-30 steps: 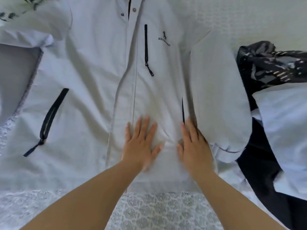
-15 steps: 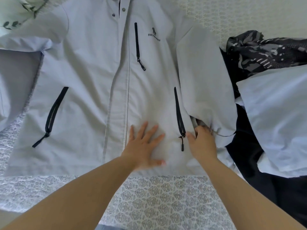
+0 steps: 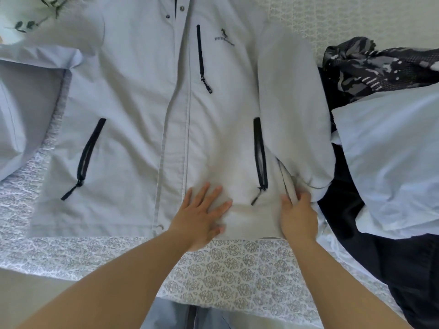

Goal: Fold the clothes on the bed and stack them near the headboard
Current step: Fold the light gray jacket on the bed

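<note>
A pale grey jacket [image 3: 133,110] with black zip pockets lies front-up and spread flat across the bed. Its right sleeve [image 3: 292,110] is folded down along the body. My left hand [image 3: 202,214] lies flat with spread fingers near the hem, just right of the front placket. My right hand [image 3: 298,214] is at the jacket's lower right side, its fingers and thumb pinching a fold of fabric just under the sleeve cuff. The jacket's left sleeve runs off the frame at the upper left.
A light blue garment [image 3: 392,157] lies to the right over a dark navy one [image 3: 380,269], with a black-and-grey patterned garment [image 3: 380,60] behind. The patterned bedspread [image 3: 225,276] shows at the near edge. A leaf-print pillow [image 3: 26,22] sits at the far left.
My right hand slid right from beside the pocket zip to the jacket's side edge and pinched fabric there. My left hand stayed pressing flat near the hem.
</note>
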